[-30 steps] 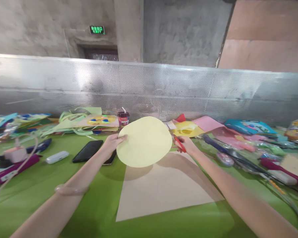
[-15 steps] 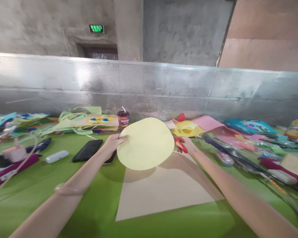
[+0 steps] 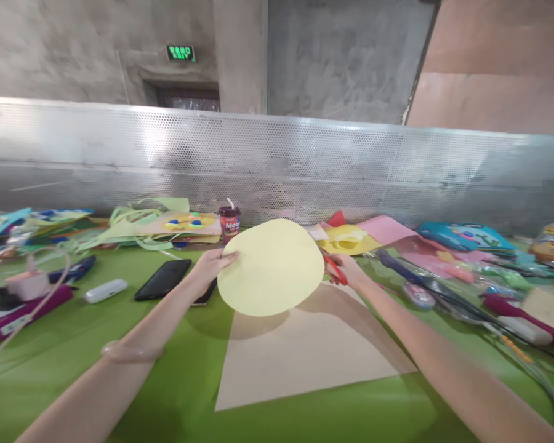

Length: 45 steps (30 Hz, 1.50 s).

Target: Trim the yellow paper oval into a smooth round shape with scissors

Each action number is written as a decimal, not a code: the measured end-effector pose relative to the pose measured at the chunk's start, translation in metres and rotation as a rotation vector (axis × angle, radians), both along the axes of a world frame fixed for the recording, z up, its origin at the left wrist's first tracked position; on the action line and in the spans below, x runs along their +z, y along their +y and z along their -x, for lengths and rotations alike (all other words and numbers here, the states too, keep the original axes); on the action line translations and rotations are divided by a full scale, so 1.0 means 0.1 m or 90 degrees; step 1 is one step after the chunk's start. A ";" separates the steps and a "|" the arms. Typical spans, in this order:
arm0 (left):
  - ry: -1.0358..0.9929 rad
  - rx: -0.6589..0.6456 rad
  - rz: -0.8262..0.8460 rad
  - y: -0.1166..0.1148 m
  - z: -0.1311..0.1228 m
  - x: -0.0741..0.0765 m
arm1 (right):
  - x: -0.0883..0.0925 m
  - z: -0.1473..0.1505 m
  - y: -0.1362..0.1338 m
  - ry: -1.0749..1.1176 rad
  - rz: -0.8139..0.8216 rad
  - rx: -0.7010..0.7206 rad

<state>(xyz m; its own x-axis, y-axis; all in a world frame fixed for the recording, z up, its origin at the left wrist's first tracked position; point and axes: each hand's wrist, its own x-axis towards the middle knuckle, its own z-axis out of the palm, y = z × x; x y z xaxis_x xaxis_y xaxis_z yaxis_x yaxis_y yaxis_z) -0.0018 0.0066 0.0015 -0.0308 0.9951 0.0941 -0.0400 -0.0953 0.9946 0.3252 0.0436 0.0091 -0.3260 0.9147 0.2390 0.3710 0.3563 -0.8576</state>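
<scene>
A rounded, pale yellow paper disc (image 3: pixel 271 268) is held up above the table, its outline slightly uneven. My left hand (image 3: pixel 216 266) pinches its left edge between thumb and fingers. At the right edge of the disc, my right hand (image 3: pixel 346 271) is closed around the red handles of a pair of scissors (image 3: pixel 336 271); the blades are mostly hidden behind the paper. Below the disc lies a large beige sheet of paper (image 3: pixel 300 363), partly in its shadow.
On the green table (image 3: pixel 180 381), a black phone (image 3: pixel 163 280) and a white stick-like device (image 3: pixel 106 291) lie to the left. Behind stands a drink cup (image 3: pixel 229 224). Paper scraps (image 3: pixel 351 239), cables and a purple power strip (image 3: pixel 526 314) lie to the right.
Almost nothing differs. The disc and both hands keep their places; the red scissor handles have shifted very slightly.
</scene>
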 end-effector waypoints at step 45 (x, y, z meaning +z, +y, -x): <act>0.063 -0.055 0.061 -0.09 -0.05 0.08 | 0.03 -0.02 -0.07 -0.013 0.022 0.040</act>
